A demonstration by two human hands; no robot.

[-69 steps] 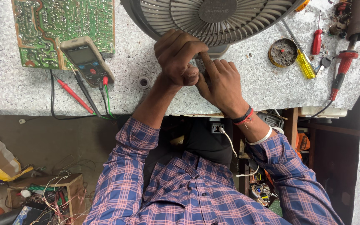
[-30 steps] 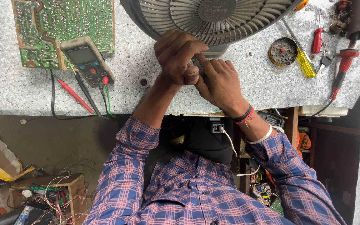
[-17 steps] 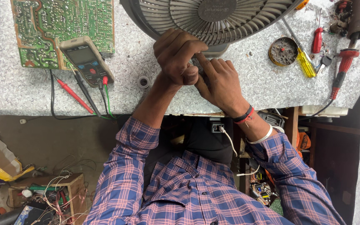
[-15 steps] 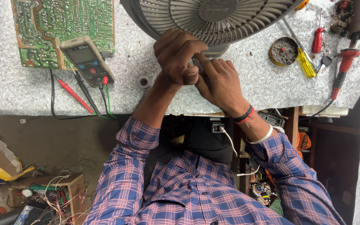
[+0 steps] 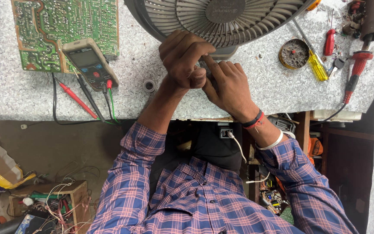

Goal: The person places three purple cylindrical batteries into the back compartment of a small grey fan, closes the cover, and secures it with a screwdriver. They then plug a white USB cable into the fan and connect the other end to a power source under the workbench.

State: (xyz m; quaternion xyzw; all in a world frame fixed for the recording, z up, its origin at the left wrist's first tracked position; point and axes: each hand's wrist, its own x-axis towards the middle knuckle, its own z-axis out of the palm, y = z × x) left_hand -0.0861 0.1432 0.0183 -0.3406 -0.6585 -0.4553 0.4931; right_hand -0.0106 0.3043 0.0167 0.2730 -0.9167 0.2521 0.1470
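A grey fan (image 5: 221, 17) with a ribbed grille lies at the far middle of the speckled bench (image 5: 22, 95). Both my hands meet at its near edge. My left hand (image 5: 182, 58) is curled into a fist, thumb pressed down, against the fan's base. My right hand (image 5: 228, 84), with a red and black band at the wrist, has its fingers bent in under the left hand at the same spot. What they grip between them is hidden by the fingers.
A green circuit board (image 5: 61, 26) lies far left with a multimeter (image 5: 89, 63) on it and a red probe (image 5: 76, 99) trailing toward me. A small ring (image 5: 149, 85) sits by my left wrist. At right: a round tin (image 5: 294, 53), yellow screwdriver (image 5: 314, 63), red-handled tool (image 5: 356, 71).
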